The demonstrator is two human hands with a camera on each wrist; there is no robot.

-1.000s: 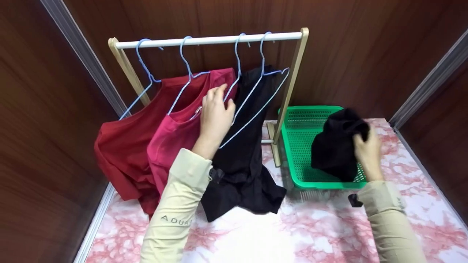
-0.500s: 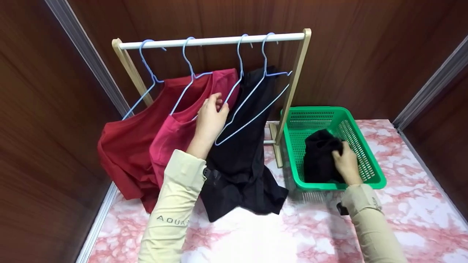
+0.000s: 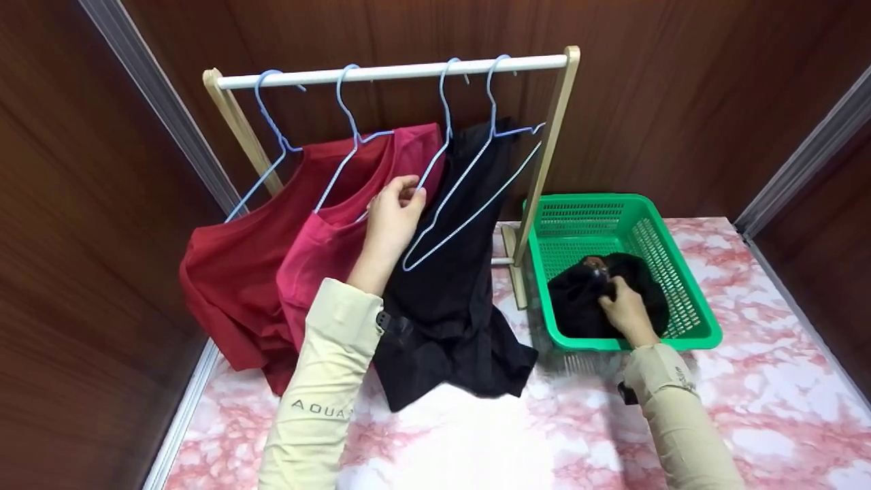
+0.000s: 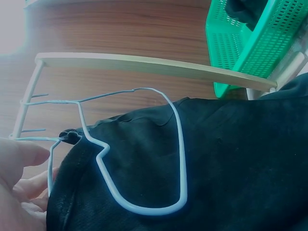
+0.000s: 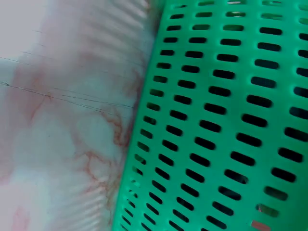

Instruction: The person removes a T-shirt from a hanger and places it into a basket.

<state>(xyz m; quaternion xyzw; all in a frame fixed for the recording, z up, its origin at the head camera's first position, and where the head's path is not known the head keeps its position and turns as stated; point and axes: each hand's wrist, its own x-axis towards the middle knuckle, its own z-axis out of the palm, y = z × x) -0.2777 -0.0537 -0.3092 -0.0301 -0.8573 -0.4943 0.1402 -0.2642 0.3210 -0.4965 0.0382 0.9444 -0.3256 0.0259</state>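
In the head view my left hand (image 3: 393,214) is at the blue wire hanger (image 3: 435,160) that is third from the left, thumb and fingers pinching its sloping arm. The left wrist view shows the thumb (image 4: 36,155) and fingers on either side of that wire. Beside it hangs a black garment (image 3: 452,279), with a bare blue hanger (image 3: 463,182) in front of it. My right hand (image 3: 627,312) is down in the green basket (image 3: 688,286), gripping a bunched black garment (image 3: 578,299). A small brown, shiny patch shows on that cloth. The right wrist view shows only the basket's slotted wall (image 5: 226,120) and floor.
A small rack with a white rail (image 3: 401,72) and wooden posts (image 3: 552,136) stands against the brown panel wall (image 3: 646,102). A red shirt (image 3: 238,272) and a pink shirt (image 3: 306,265) hang at its left. The floor (image 3: 476,435) is pink-and-white marbled.
My right hand has lowered the black garment into the basket and moved left, and the cloth now lies spread wider there. My left hand has shifted slightly down, its fingers closing on the hanger wire.
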